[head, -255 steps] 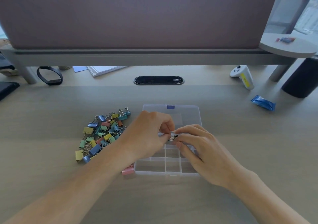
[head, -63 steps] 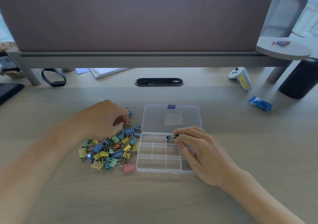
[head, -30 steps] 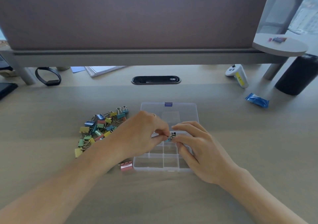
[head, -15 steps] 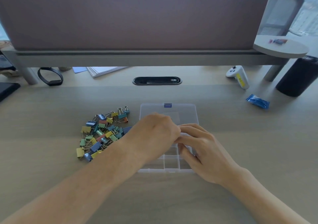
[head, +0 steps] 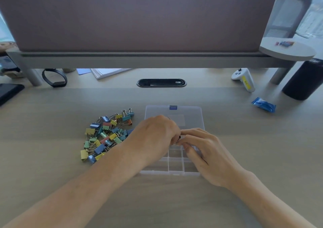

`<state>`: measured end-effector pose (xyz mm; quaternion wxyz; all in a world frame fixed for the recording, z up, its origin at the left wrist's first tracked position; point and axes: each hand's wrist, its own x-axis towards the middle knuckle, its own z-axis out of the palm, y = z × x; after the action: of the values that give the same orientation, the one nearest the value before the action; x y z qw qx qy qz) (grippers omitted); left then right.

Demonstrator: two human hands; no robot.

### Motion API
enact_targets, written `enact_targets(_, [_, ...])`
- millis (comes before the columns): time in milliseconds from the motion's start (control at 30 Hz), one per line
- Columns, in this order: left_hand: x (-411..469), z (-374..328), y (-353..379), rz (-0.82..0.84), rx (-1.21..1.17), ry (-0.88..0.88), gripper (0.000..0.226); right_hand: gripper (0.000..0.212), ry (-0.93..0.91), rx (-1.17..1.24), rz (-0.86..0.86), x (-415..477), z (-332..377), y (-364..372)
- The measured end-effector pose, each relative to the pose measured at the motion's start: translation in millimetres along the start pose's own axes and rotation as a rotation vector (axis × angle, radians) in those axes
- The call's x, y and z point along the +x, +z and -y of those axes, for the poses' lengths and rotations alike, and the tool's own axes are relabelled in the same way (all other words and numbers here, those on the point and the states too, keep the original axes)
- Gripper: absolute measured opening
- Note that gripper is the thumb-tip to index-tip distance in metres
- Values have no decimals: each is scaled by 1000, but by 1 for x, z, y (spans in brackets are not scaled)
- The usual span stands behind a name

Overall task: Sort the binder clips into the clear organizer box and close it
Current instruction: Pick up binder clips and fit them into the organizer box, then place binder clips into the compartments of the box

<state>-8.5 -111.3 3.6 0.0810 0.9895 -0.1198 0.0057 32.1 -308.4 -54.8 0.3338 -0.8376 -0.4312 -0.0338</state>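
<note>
Barely begun: left grip (head: 157, 136) and right grip (head: 201, 149) pinch one small clip (head: 175, 141) over the clear plastic organizer box (head: 171, 173); leftward, the multicoloured binder-clip pile (head: 106, 133) waits.

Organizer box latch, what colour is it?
The latch is blue, shown best in the head view.

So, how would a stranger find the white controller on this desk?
Start at the black cylinder at the far right of the desk. Left of it, beside the shelf's leg, lies the white controller. It alone has a yellow label, unlike the blue packet nearer the person.
</note>
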Motion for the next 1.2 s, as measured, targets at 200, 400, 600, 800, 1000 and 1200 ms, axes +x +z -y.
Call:
enact_targets(200, [-2,16,-8,-23,-328,-84,14,37,43,-24,29,0,-2,2])
enact_targets(400, [-11,101,-38,-82,-93,-403,18,38,50,-43,25,-1,-3,4])
enact_targets(600, [-14,126,-35,162,111,-501,20,37,44,-53,15,0,-2,4])
enact_targets(800, [-12,123,-25,125,109,-534,20,36,44,-53,19,0,-1,4])
enact_targets(1000, [-12,122,-23,62,63,-510,24,36,40,-52,23,1,-2,4])
enact_targets(1200, [-14,118,-30,-37,-86,-455,19,36,43,-35,16,-1,-2,4])
